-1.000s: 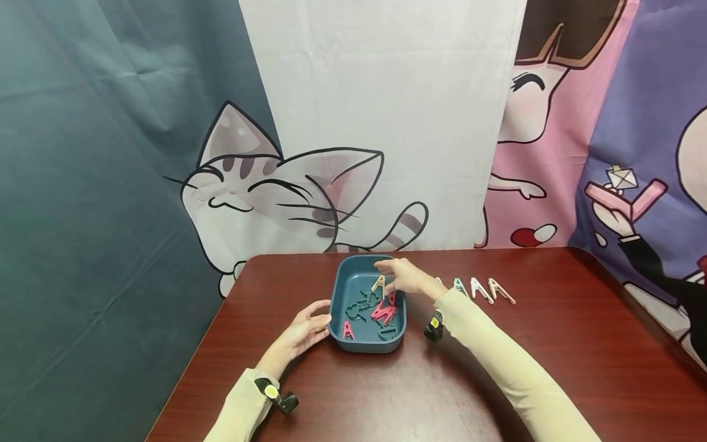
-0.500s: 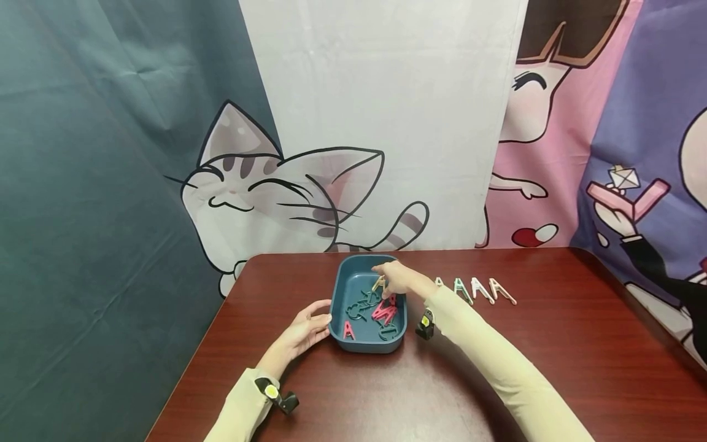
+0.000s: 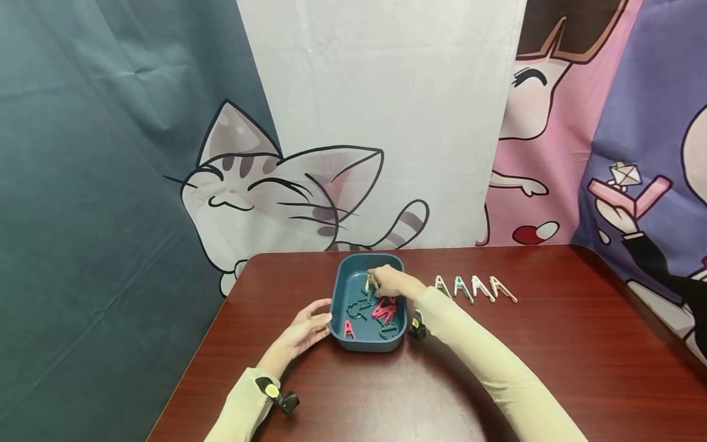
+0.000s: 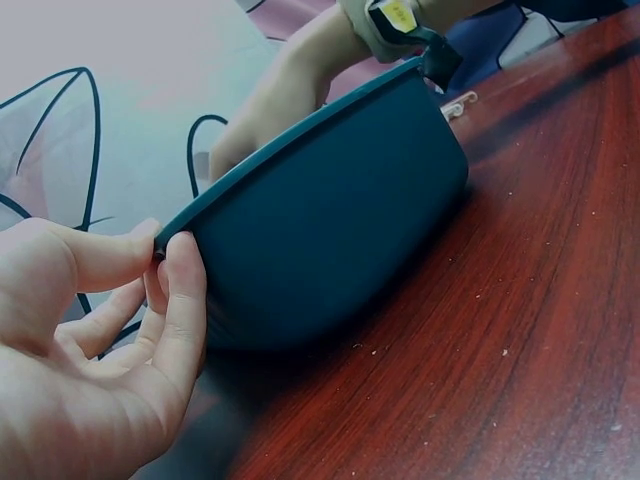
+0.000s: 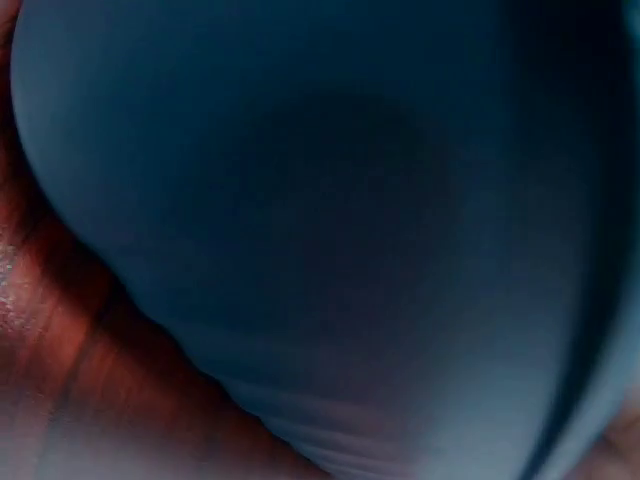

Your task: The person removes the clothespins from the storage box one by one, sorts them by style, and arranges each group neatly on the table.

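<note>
Beyond the glossy red-brown surface (image 3: 552, 356) hangs a printed backdrop (image 3: 386, 92): teal left, white centre, pink and purple right, with a striped cartoon cat (image 3: 232, 230).

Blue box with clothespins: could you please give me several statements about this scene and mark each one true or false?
1. The left hand pinches the blue box at its rim. True.
2. The right hand is outside the box. False: its fingers reach inside, at a yellow clothespin.
3. Four clothespins lie on the table, to the right of the box. True.
4. Every clothespin inside the box is yellow. False: there are red clothespins too.
5. The cloth behind the table shows a drawn cat. True.
</note>
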`<state>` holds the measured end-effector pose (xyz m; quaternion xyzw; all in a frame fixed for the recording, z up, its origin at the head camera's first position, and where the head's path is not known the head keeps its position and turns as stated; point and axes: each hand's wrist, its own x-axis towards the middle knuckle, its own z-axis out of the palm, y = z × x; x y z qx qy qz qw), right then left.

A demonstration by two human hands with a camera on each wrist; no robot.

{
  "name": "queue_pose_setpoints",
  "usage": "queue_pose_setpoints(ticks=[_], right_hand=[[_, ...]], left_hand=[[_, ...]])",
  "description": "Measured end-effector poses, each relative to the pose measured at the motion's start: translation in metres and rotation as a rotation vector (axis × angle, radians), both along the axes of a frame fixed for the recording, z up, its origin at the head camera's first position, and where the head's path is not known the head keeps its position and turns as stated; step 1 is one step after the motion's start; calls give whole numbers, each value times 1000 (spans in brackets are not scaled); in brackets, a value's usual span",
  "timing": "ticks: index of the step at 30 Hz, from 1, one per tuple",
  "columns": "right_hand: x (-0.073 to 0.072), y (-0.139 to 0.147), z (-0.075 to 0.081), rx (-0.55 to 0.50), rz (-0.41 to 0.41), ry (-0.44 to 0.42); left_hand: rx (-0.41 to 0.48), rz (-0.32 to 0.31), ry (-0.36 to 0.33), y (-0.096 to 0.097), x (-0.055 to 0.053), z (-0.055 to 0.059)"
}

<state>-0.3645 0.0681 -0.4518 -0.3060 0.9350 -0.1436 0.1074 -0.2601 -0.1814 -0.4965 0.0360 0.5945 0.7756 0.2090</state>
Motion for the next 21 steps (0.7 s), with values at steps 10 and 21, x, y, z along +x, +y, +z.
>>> queue_pose_setpoints(ticks=[10, 21], right_hand=[[-1, -6, -15, -306, -15, -203], [-1, -14, -24, -319, -70, -162]], left_hand=[[-5, 4, 0, 0, -1, -1], [4, -1, -1, 0, 1, 1]])
